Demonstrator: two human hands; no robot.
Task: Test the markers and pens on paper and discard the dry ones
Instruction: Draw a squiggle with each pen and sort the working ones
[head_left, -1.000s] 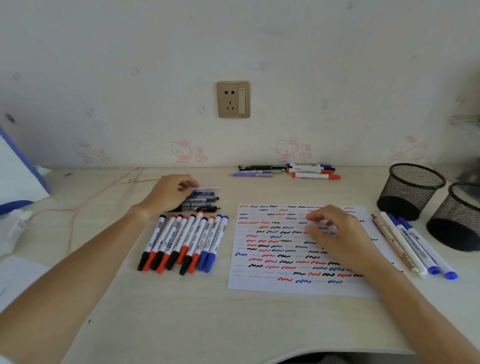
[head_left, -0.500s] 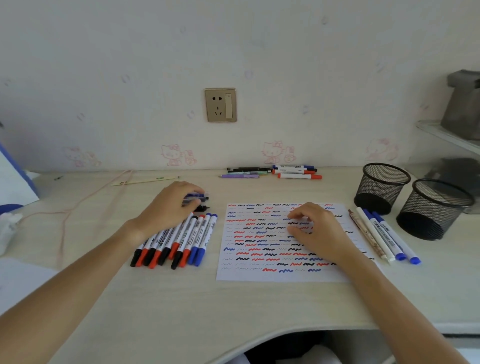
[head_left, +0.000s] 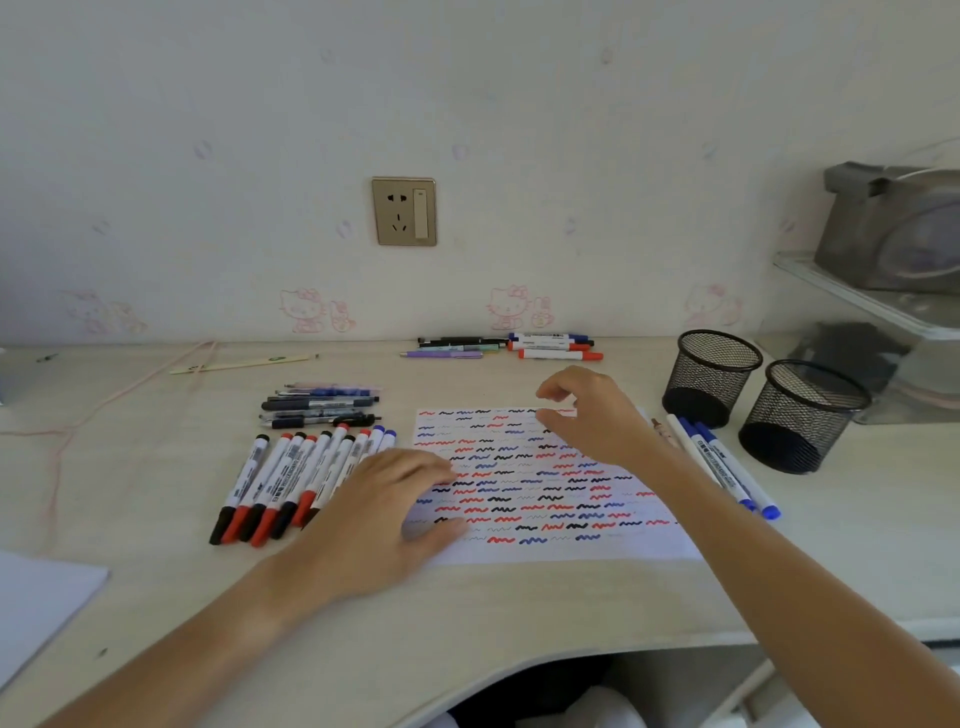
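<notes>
A white sheet of paper (head_left: 545, 499) covered in red, blue and black squiggles lies on the desk. My left hand (head_left: 384, 519) rests flat on its left edge, fingers spread, holding nothing. My right hand (head_left: 592, 415) hovers over the paper's top right, fingers curled and apart, empty. A row of several capped markers (head_left: 291, 478) lies left of the paper, with a small stack of pens (head_left: 322, 405) behind it. Three pens and markers (head_left: 722, 467) lie right of the paper.
Two black mesh pen cups (head_left: 711, 379) (head_left: 800, 415) stand at the right. More pens and markers (head_left: 509, 347) lie at the back by the wall. A pencil (head_left: 244, 362) and a pink cord (head_left: 104, 410) lie at the back left. White paper (head_left: 36, 618) sits at the near left.
My left hand left the pen stack and moved right onto the paper's left edge. My right hand lifted off the paper and shifted towards its top right.
</notes>
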